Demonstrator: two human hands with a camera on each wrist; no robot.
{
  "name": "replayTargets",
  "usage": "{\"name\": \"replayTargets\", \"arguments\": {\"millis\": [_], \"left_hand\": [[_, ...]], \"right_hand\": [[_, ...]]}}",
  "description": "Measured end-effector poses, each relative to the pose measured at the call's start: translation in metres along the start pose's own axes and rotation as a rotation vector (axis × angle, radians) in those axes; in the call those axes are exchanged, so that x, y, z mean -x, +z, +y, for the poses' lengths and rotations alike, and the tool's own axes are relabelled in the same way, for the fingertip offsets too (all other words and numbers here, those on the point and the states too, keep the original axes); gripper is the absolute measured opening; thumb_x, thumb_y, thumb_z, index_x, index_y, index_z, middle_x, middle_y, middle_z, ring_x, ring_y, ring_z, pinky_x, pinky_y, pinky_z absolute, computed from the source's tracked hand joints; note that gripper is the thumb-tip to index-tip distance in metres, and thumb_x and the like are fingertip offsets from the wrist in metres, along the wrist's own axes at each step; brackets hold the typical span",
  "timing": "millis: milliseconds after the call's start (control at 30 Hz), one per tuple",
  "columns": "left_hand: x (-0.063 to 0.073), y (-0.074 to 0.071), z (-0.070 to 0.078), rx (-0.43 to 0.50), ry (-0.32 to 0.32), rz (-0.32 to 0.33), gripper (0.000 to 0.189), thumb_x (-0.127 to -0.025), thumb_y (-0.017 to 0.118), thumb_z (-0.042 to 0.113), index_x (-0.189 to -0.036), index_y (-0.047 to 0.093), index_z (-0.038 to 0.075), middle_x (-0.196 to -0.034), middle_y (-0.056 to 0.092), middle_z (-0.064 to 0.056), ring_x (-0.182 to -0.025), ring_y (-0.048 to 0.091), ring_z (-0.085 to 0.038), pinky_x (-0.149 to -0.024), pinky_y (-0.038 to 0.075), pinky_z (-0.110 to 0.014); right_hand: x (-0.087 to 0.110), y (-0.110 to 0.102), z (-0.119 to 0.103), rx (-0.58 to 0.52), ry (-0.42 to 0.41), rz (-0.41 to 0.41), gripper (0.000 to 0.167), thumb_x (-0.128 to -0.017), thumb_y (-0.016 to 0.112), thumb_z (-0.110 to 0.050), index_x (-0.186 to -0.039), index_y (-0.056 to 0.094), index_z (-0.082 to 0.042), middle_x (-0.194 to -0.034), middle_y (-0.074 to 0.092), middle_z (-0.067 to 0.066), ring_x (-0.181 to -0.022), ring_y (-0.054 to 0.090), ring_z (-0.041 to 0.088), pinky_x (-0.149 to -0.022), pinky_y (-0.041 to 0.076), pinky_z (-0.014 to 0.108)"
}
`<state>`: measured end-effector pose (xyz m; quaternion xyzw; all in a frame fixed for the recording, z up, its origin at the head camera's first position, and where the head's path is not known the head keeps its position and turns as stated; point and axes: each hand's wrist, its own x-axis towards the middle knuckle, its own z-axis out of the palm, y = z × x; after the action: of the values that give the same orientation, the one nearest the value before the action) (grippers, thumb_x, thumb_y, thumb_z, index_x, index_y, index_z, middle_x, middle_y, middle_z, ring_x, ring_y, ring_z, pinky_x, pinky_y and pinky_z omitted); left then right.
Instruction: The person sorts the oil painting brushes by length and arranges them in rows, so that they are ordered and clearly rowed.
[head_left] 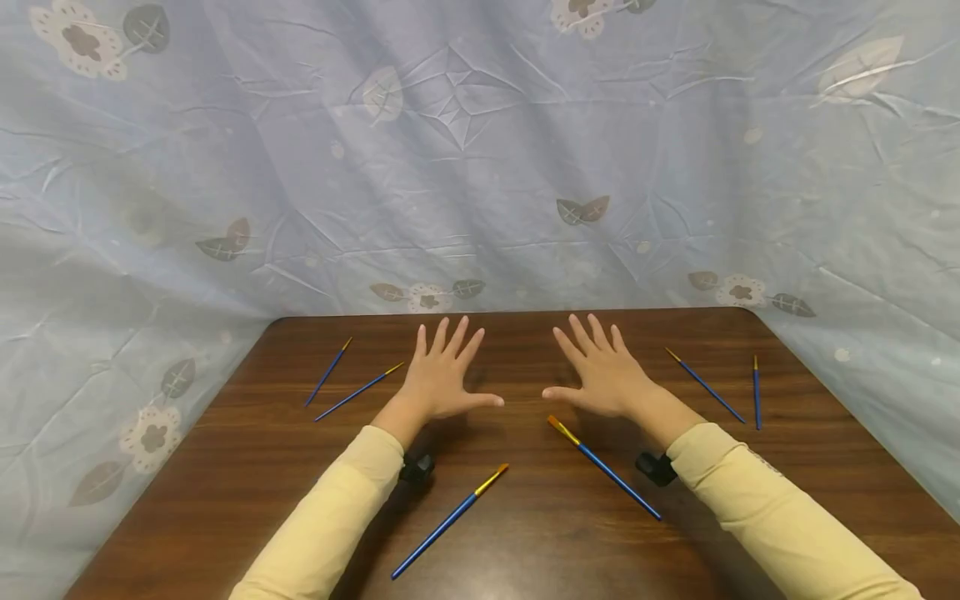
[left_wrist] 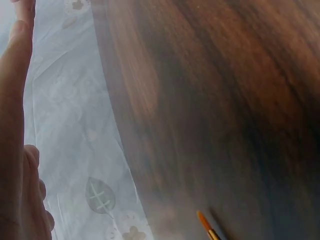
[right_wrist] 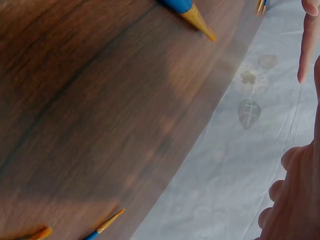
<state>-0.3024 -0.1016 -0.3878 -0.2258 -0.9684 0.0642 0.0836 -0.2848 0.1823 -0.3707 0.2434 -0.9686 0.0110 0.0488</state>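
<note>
Both hands hover over the dark wooden table with fingers spread and straight, holding nothing. My left hand is left of the middle, nearest a thin blue paintbrush on its left. My right hand mirrors it, above and beyond the bristle end of a larger blue paintbrush. Another larger paintbrush lies closer, between the forearms, its bristles pointing away to the right. In the left wrist view only one brush tip shows; the right wrist view catches a thick brush and a thinner one.
At the table's far left lies another thin brush. Two more thin brushes, one slanted and one nearly straight, lie at the right. A floral curtain encloses the table's back and sides.
</note>
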Motion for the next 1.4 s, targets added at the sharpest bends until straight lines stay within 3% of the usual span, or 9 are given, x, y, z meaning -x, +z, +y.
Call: {"name": "replayTargets", "arguments": {"millis": [367, 700, 1000, 1400], "left_hand": [[0.007, -0.008, -0.012, -0.006, 0.048, 0.005, 0.111, -0.073, 0.027, 0.093, -0.156, -0.004, 0.026, -0.161, -0.01, -0.008, -0.145, -0.009, -0.035, -0.113, -0.007, -0.063], [0.022, -0.005, -0.038, 0.048, 0.066, 0.031, 0.108, -0.076, 0.03, 0.09, -0.156, -0.004, 0.026, -0.161, -0.011, -0.006, -0.145, -0.008, -0.035, -0.114, -0.008, -0.061], [0.035, -0.003, -0.063, 0.092, 0.101, 0.065, 0.103, -0.082, 0.037, 0.083, -0.157, 0.002, 0.021, -0.162, -0.006, -0.008, -0.146, -0.002, -0.036, -0.114, -0.003, -0.062], [0.058, -0.005, -0.093, 0.17, 0.064, 0.066, 0.099, -0.085, 0.046, 0.077, -0.157, 0.012, 0.019, -0.162, 0.005, -0.011, -0.146, 0.007, -0.037, -0.114, 0.002, -0.064]], "right_hand": [[0.009, -0.009, 0.013, -0.048, -0.038, 0.013, 0.096, -0.09, 0.041, -0.073, -0.157, 0.006, -0.015, -0.161, -0.002, 0.017, -0.145, -0.007, 0.039, -0.114, -0.002, 0.061], [0.026, -0.018, 0.035, -0.144, -0.068, 0.028, 0.091, -0.093, 0.047, -0.065, -0.157, 0.007, -0.015, -0.161, 0.001, 0.016, -0.144, -0.003, 0.042, -0.115, 0.001, 0.061], [0.04, -0.019, 0.055, -0.209, -0.054, 0.06, 0.088, -0.094, 0.05, -0.06, -0.157, 0.009, -0.014, -0.161, 0.004, 0.017, -0.144, 0.002, 0.043, -0.114, 0.006, 0.063], [0.062, -0.017, 0.078, -0.313, -0.009, 0.05, 0.089, -0.092, 0.057, -0.058, -0.157, 0.014, -0.015, -0.16, 0.013, 0.017, -0.143, 0.009, 0.045, -0.111, 0.017, 0.066]]}}
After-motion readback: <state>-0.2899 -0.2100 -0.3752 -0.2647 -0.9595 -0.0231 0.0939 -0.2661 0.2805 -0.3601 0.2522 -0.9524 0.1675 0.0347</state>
